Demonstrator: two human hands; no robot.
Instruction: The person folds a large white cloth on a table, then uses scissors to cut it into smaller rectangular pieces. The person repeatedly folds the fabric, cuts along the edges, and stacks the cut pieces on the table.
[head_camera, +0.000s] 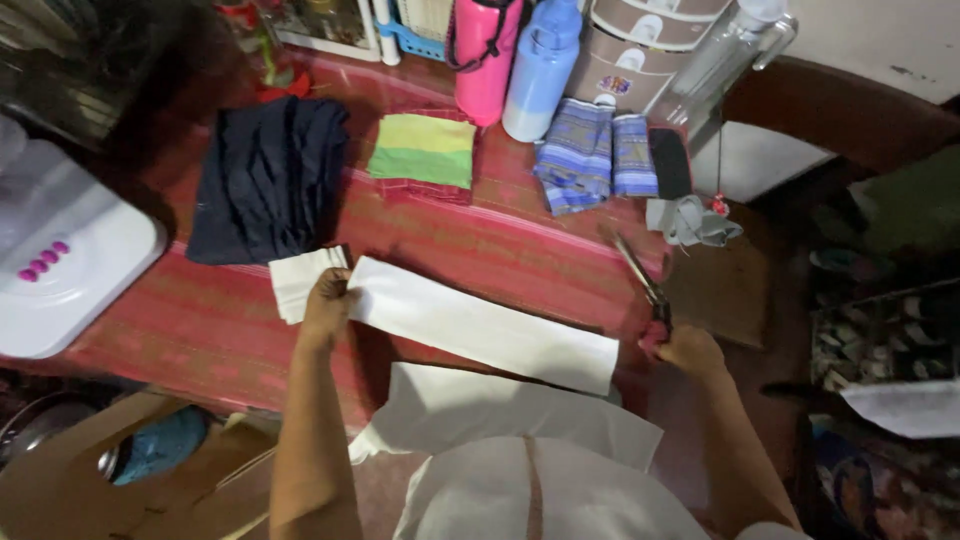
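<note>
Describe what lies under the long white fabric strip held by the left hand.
The long white fabric strip rests on the red striped tablecloth; whatever lies beneath its middle is covered.

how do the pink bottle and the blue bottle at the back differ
The pink bottle is bright pink with a dark strap looped across it; the blue bottle is pale blue with no strap showing. The pink bottle stands left of the blue bottle. Both stand upright, side by side, at the far edge of the red cloth.
</note>
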